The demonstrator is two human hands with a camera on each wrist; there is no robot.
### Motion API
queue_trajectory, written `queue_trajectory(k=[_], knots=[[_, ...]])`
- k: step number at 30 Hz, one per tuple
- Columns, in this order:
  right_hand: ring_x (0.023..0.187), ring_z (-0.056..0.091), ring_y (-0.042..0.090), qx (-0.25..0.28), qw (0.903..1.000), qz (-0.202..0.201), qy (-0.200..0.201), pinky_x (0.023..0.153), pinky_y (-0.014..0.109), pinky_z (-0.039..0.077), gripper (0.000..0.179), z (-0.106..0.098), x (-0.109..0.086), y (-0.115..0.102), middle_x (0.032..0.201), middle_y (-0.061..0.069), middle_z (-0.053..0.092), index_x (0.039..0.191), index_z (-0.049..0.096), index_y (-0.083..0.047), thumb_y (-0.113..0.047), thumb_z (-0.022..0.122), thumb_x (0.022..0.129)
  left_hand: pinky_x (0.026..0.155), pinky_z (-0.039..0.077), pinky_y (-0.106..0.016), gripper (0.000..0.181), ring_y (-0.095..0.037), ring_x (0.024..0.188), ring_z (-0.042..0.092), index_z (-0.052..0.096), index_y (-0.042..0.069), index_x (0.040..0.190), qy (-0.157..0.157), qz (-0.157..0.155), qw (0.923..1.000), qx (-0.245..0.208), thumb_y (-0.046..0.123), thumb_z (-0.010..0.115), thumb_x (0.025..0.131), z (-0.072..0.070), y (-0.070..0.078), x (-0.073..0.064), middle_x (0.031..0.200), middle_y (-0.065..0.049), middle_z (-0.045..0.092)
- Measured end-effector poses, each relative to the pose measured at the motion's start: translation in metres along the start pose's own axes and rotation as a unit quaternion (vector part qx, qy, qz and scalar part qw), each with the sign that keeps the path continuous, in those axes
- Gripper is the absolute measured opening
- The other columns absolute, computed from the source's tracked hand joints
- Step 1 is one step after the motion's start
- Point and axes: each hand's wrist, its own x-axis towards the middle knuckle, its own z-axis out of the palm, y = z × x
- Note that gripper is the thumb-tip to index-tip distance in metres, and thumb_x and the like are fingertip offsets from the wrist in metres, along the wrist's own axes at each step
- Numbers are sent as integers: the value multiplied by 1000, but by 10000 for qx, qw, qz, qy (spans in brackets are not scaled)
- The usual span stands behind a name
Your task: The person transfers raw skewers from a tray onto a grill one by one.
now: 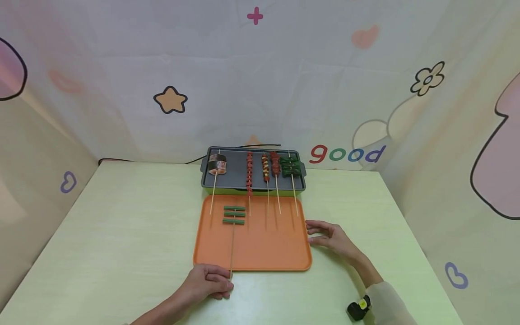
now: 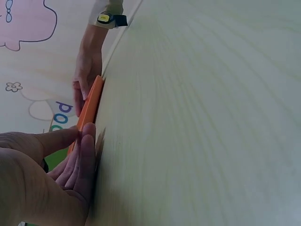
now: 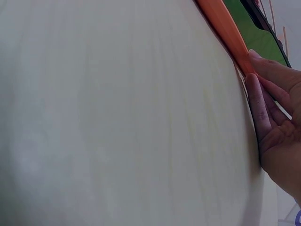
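Observation:
My left hand point(image 1: 209, 282) is at the front edge of the orange tray point(image 1: 276, 257), pinching the lower end of a thin wooden skewer between thumb and fingers. That skewer carries green bean pieces point(image 1: 234, 214) set crosswise, lying over the left part of the tray. In the left wrist view the thumb and fingertips point(image 2: 87, 129) are right at the tray's edge. My right hand point(image 1: 331, 237) holds the tray's right rim. The right wrist view shows its thumb on one side of the rim and fingers point(image 3: 256, 99) on the other.
Behind the tray stands a green grill with a grey plate point(image 1: 233, 180). Several skewers lie on it: banded rolls point(image 1: 217, 164), red pieces point(image 1: 249, 174), mixed pieces point(image 1: 266, 167), dark red meat point(image 1: 275, 163) and green leafy bundles point(image 1: 290, 166). Their sticks overhang the tray. A black cord point(image 1: 197, 159) runs behind.

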Motion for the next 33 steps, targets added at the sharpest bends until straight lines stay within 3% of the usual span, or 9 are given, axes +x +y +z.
queue_trajectory(k=[11,23,28,33], knots=[[112,63,-2,-18,10000,35,-13,91,17,55,57,0,1,1,147,31,52,146,50,5,-10,72,95,73,61,-25,43,-13,80,76,61,-18,125,23,28,9999,-139,2,75,89,-3,-1,-8,92,-4,78],[110,63,-4,2,10000,53,18,90,16,55,58,1,0,-1,148,31,51,146,49,6,-8,71,95,80,61,-27,44,-15,86,77,60,-19,125,-184,172,9983,-520,0,76,88,-3,1,-18,89,3,77],[110,63,-4,28,10000,19,30,90,16,54,58,0,-1,0,147,33,50,146,49,8,-8,71,95,81,60,-23,47,-11,86,77,61,-16,126,-43,421,9988,-265,8,77,90,-3,4,-16,92,1,78],[110,63,-3,65,10000,0,32,90,16,55,57,0,0,1,146,33,51,145,49,8,-7,71,95,85,60,-26,49,-12,88,76,59,-14,130,162,516,9984,-191,12,76,92,-4,17,-10,96,-1,76]])
